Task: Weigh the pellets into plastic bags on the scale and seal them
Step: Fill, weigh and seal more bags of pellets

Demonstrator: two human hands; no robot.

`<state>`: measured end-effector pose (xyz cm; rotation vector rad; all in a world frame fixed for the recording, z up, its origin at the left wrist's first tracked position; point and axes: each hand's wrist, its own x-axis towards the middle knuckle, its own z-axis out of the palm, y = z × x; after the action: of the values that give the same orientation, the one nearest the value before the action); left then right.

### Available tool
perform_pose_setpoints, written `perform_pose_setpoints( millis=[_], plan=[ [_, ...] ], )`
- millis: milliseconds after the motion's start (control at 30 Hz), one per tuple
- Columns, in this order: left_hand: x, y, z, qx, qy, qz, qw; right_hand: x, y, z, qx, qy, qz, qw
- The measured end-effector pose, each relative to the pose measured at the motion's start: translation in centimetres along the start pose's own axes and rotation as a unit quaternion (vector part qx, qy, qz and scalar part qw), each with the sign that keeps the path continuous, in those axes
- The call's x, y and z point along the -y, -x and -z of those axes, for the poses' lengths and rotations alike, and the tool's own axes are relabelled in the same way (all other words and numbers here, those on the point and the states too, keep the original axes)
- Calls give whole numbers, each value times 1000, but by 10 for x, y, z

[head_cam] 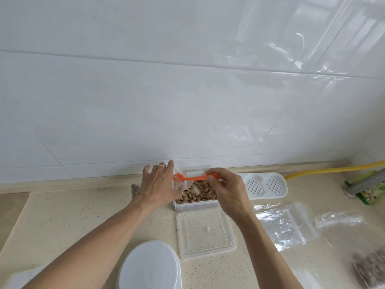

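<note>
Right hand (226, 191): pinches the handle end of an orange plastic spoon (196, 177) between thumb and fingertips, holding it level so its bowl reaches leftward into the mouth of a small clear zip bag (179, 181); the level hold presumably keeps the load from spilling before it tips in.

Left hand (159, 185): ring on one finger, fingers spread over the bag, thumb side gripping its near wall; it appears to prop the bag upright and its mouth open to receive the spoon. Pale contents show through the bag; the amount cannot be judged.

Pellets (196, 193): brown, lying in an open clear rectangular tub (195, 204) directly under the spoon, so strays fall back into stock.

Tub lid (205, 234): clear, flat on the speckled counter (62, 222) just in front of the tub, out of the working path.

Round white lid or container top (150, 265): near edge, between the forearms.

Spare zip bags (285, 224): empty, flat, right of the lid, within reach.

Filled bag (369, 268): dark pellets, lower right corner, partly cut off.

White perforated tray (264, 185): against the tiled wall, right of the tub.

Yellow hose (333, 168) and green packet (368, 188): far right.

Scale: not identifiable; possibly hidden beneath the left hand and bag.
</note>
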<state>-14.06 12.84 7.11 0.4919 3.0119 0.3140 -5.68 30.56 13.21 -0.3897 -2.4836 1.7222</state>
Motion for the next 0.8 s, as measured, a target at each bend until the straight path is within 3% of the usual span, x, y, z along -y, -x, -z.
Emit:
perform_pose_setpoints(
  millis=[233, 367, 533, 800],
  plan=[
    [0, 11, 10, -25, 36, 12, 999, 15, 14, 14, -104, -85, 10, 991],
    [-9, 28, 21, -47, 52, -2, 998, 18, 27, 22, -200, -198, -62, 957],
    [-30, 61, 33, -75, 69, -50, 994, 9, 59, 35, -253, -309, -124, 908],
    [-75, 119, 26, -74, 50, -152, 984, -45, 143, 42, -313, -356, -210, 855]
  ],
)
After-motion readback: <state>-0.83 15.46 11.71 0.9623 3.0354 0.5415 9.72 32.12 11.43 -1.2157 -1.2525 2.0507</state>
